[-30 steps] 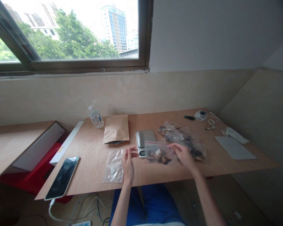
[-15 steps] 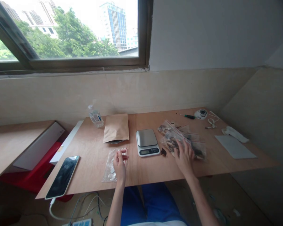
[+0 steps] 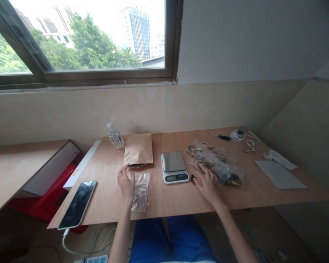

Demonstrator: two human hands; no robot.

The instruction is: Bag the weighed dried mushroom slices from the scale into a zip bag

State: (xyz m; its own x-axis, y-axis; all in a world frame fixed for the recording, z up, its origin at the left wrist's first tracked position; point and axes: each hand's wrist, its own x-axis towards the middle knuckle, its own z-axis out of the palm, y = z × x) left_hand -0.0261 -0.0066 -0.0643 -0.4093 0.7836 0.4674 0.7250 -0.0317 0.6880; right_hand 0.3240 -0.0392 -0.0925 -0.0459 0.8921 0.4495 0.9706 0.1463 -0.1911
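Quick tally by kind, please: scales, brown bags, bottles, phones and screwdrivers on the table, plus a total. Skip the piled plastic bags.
Scale: 1
Brown bag: 1
Bottle: 1
Phone: 1
Screwdriver: 1
Total: 5

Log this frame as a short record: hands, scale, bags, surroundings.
left hand: near edge of brown pouch; contact unclear
right hand: over near side of heaped clear bags; grip unclear
digital scale: between pouch and heaped bags
flat clear bag: beside left hand
table left: phone, cable attached
back left: clear bottle
back right: screwdriver
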